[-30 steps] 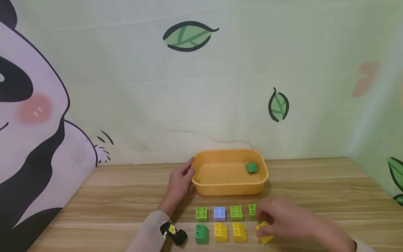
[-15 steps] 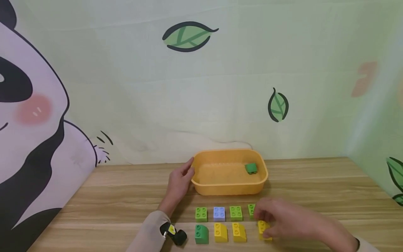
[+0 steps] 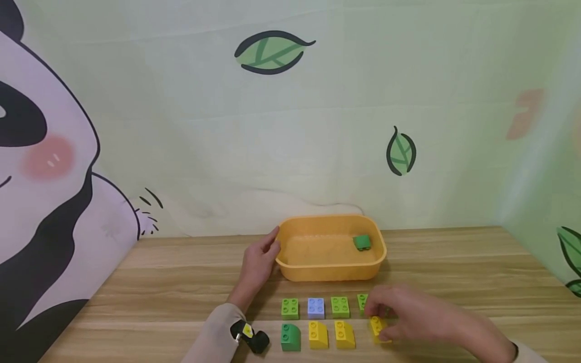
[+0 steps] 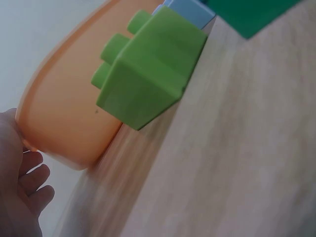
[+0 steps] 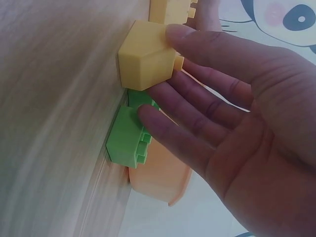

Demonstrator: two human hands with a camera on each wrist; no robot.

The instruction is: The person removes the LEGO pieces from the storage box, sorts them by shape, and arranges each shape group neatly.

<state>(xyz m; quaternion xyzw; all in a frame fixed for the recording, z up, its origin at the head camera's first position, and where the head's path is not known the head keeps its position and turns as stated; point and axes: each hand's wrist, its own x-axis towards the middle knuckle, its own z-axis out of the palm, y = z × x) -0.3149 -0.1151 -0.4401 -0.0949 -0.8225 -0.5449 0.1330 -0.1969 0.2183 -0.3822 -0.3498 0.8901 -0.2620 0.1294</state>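
Note:
My right hand (image 3: 410, 312) pinches a yellow sloped toy brick (image 3: 376, 327) between thumb and fingers at the right end of the front row. In the right wrist view the thumb tip lies on that brick's upper side, and another fingertip overlaps a lime green brick (image 5: 123, 138) behind it. The left hand (image 3: 257, 262) rests against the left end of an orange plastic basin (image 3: 329, 273), fingers extended along its outer wall near the rim. Inside the basin, towards the right, lies a dark green brick (image 3: 362, 241).
Between me and the basin, bricks stand in two rows. The back row has lime bricks (image 3: 290, 308) and a blue brick (image 3: 315, 308). In front stand a green curved brick (image 3: 291, 337) and two yellow sloped bricks (image 3: 318, 335). A patterned backdrop (image 3: 317, 151) rises behind the wooden table (image 3: 190, 282).
The yellow brick under my right hand has turned from a slant to nearly straight and shifted slightly left, in line with the front row. The left hand and basin look unmoved.

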